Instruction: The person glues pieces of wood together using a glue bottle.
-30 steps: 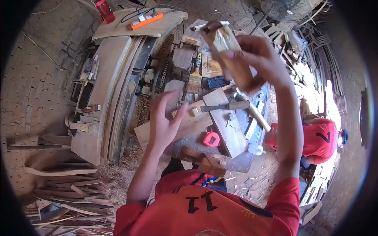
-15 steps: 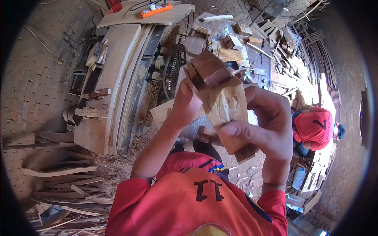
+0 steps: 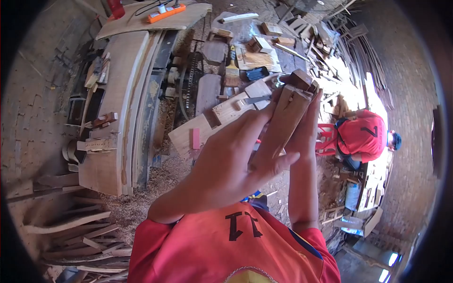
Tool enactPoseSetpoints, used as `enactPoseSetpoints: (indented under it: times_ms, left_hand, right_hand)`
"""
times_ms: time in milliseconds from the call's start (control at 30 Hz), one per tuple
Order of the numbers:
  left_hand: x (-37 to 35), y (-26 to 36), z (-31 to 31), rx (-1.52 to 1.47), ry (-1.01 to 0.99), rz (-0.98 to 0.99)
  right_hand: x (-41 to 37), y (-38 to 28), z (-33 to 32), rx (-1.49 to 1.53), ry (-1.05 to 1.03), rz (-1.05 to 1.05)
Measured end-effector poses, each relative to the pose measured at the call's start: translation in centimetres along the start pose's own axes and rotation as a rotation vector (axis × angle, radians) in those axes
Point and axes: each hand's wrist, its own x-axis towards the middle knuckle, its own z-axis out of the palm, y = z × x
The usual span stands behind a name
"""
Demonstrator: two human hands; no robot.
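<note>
A long brown wooden block (image 3: 284, 118), with a darker wooden piece (image 3: 302, 79) at its far end, is held up in front of my chest. My left hand (image 3: 226, 153) grips its near part from the left, back of the hand towards me and thumb pointing right. Along its right side my right hand (image 3: 309, 125) holds on, its fingers partly hidden behind the wood. Below and beyond lies a pale notched board (image 3: 184, 134) with a pink strip (image 3: 196, 138) on it. A thin blade-like piece (image 3: 258, 100) rests near the board's far end.
On the left stands a long machine bench (image 3: 113, 155) topped with planks. An orange power strip (image 3: 166, 13) lies at the back. A blue tray (image 3: 257, 73) sits among wood pieces ahead. To the right, a person in a red shirt (image 3: 361, 137) sits with their back turned.
The wooden block has been turned, so a narrower side faces me. My left hand has come around its near end, and my right hand has shifted up its right side.
</note>
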Motion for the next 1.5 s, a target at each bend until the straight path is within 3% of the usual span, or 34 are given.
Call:
enactPoseSetpoints:
  times_ms: [67, 133, 267, 533, 600, 800, 900, 933, 1033, 1233, 1367, 1500]
  left_hand:
    - [-0.2, 1.1, -0.4, 0.063, -0.039, 0.019]
    - [-0.3, 1.0, -0.5, 0.085, -0.031, 0.081]
    - [-0.5, 0.5, -0.7, 0.115, -0.005, 0.144]
    - [-1.3, -0.4, -1.1, 0.027, 0.023, 0.155]
    - [-1.2, -1.8, -0.7, -0.097, 0.042, 0.141]
    - [-2.3, -3.3, 0.0, -0.004, 0.083, 0.053]
    - [-2.5, -3.8, 0.9, -0.095, 0.086, -0.004]
    - [-2.7, -3.8, 1.0, -0.111, 0.08, -0.025]
    - [-3.0, -4.2, 1.4, -0.14, 0.063, -0.051]
    - [-4.1, -5.5, 2.3, -0.282, 0.022, -0.118]
    - [-4.6, -6.1, 2.6, -0.334, 0.015, -0.144]
    - [-4.7, -6.5, 2.5, -0.317, 0.0, -0.143]
  right_hand:
    - [-0.4, -0.1, 1.7, 0.11, 0.177, 0.063]
    - [-0.7, 0.0, 1.3, 0.013, 0.118, 0.057]
    - [-0.4, 1.3, -0.4, 0.201, -0.166, -0.014]
    - [-0.1, 2.3, -1.7, 0.265, -0.368, 0.06]
    - [-0.5, 2.0, -1.2, 0.277, -0.274, 0.114]
    - [-1.6, 1.2, 0.1, 0.453, -0.061, 0.193]
    - [-1.4, 2.3, -1.6, 0.68, -0.088, 0.268]
    - [-1.1, 3.0, -2.9, 0.691, -0.246, 0.25]
    - [-1.4, 3.4, -3.8, 0.721, -0.252, 0.235]
    - [-1.8, 3.2, -4.1, 0.994, -0.014, 0.422]
    - [-2.4, 3.8, -4.5, 0.93, 0.101, 0.317]
    - [-3.0, 3.5, -4.4, 0.971, 0.068, 0.33]
